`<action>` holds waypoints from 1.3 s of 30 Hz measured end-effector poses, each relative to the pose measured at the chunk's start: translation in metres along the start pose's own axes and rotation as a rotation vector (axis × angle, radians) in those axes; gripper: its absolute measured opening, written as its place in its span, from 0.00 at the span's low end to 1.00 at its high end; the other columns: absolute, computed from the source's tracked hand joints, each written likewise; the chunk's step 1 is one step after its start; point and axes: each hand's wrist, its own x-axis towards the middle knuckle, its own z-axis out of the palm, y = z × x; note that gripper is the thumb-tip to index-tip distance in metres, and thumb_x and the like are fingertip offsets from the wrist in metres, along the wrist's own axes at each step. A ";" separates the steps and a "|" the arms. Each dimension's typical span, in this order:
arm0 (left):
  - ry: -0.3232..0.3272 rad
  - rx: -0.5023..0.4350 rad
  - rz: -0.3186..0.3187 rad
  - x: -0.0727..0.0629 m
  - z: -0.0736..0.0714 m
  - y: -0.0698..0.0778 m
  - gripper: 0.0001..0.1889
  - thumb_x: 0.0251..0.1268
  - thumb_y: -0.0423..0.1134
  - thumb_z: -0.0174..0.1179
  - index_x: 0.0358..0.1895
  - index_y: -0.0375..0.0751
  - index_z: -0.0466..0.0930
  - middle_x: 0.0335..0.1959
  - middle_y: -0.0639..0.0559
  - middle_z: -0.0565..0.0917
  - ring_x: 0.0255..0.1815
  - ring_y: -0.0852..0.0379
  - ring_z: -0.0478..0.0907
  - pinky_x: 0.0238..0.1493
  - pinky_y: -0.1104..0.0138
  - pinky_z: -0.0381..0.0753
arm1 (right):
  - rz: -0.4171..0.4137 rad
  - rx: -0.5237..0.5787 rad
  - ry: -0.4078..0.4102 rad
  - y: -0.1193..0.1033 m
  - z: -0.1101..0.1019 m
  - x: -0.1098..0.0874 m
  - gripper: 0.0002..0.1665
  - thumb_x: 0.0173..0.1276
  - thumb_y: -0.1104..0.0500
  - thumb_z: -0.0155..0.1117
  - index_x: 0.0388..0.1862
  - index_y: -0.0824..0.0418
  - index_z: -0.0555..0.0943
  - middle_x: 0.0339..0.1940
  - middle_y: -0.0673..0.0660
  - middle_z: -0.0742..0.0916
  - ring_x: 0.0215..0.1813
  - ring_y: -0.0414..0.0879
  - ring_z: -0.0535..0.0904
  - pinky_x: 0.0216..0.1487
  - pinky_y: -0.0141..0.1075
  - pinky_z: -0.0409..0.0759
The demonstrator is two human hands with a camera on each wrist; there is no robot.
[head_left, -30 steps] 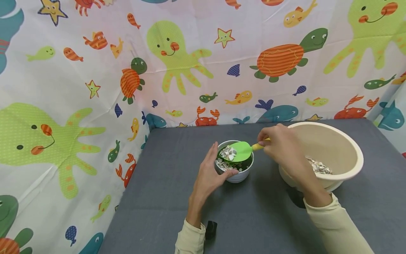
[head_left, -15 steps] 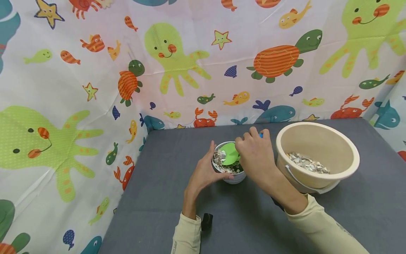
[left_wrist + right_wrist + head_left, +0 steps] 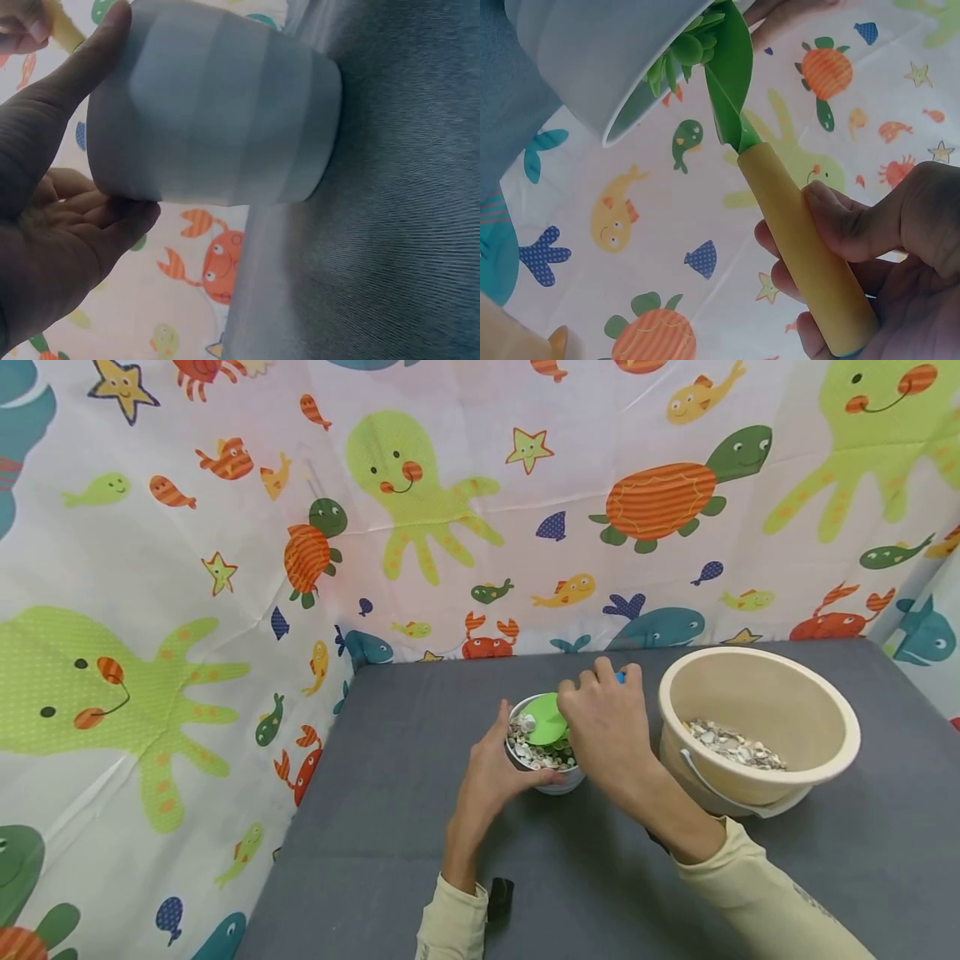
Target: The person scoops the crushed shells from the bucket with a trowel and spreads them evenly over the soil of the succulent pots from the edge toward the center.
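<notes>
A small white ribbed pot [image 3: 217,105] stands on the table, with pale shell-like chips [image 3: 534,753] and a green succulent [image 3: 690,51] inside. My left hand [image 3: 489,764] grips the pot at its rim, thumb on the near side and fingers around the left. My right hand [image 3: 611,718] holds a small trowel by its yellow handle [image 3: 806,247], fingers wrapped round it. The trowel's green blade [image 3: 544,719] tilts down over the pot opening, and a few chips lie at its tip. In the head view the right hand hides the handle except its blue end [image 3: 620,677].
To the right stands a cream bucket [image 3: 678,693] with a white carrying handle [image 3: 720,793] hanging at its front. More pale chips [image 3: 735,745] lie at its bottom. A grey cloth [image 3: 375,827] covers the table, and a sea-animal printed curtain [image 3: 450,527] hangs behind and at the left.
My right hand has moved left to the pot and turned over, tipping the trowel; chips have slid from the blade into the pot. My left hand has stayed on the pot.
</notes>
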 end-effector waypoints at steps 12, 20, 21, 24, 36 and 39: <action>0.128 0.081 -0.031 -0.013 0.013 0.013 0.70 0.40 0.63 0.84 0.85 0.43 0.51 0.80 0.43 0.69 0.76 0.43 0.74 0.70 0.47 0.79 | -0.004 -0.036 0.006 -0.001 -0.007 0.002 0.04 0.59 0.69 0.75 0.34 0.65 0.88 0.29 0.64 0.87 0.42 0.58 0.78 0.51 0.56 0.75; 0.207 0.179 0.010 -0.015 0.014 0.017 0.71 0.34 0.60 0.87 0.84 0.37 0.55 0.68 0.39 0.77 0.63 0.44 0.81 0.62 0.51 0.84 | -0.020 -0.046 0.007 0.000 -0.010 0.000 0.07 0.58 0.69 0.77 0.35 0.65 0.88 0.29 0.64 0.87 0.43 0.58 0.78 0.51 0.55 0.75; 0.216 0.204 0.016 -0.015 0.015 0.018 0.71 0.34 0.60 0.87 0.83 0.36 0.56 0.67 0.38 0.78 0.62 0.44 0.82 0.60 0.51 0.85 | -0.025 -0.045 0.009 0.000 -0.010 -0.001 0.07 0.58 0.70 0.77 0.35 0.64 0.87 0.29 0.64 0.86 0.43 0.58 0.78 0.51 0.55 0.75; 0.231 0.300 0.031 -0.017 0.015 0.021 0.72 0.33 0.63 0.86 0.83 0.34 0.56 0.62 0.38 0.78 0.55 0.45 0.81 0.54 0.54 0.86 | -0.040 -0.039 0.028 0.000 -0.011 -0.003 0.06 0.60 0.71 0.76 0.35 0.64 0.88 0.28 0.63 0.86 0.42 0.58 0.77 0.51 0.55 0.75; -0.043 0.140 0.050 -0.002 -0.006 0.009 0.76 0.38 0.57 0.87 0.87 0.47 0.40 0.81 0.40 0.64 0.81 0.40 0.65 0.73 0.45 0.75 | 0.073 0.187 0.039 0.027 -0.033 -0.016 0.14 0.55 0.77 0.71 0.40 0.67 0.88 0.34 0.64 0.90 0.43 0.59 0.77 0.49 0.56 0.73; -0.113 0.089 0.066 0.003 -0.010 0.004 0.75 0.41 0.54 0.87 0.87 0.50 0.37 0.86 0.45 0.59 0.86 0.44 0.58 0.79 0.43 0.68 | 0.132 0.286 0.081 0.039 -0.042 -0.021 0.14 0.56 0.79 0.69 0.40 0.68 0.89 0.35 0.65 0.91 0.41 0.59 0.77 0.47 0.55 0.72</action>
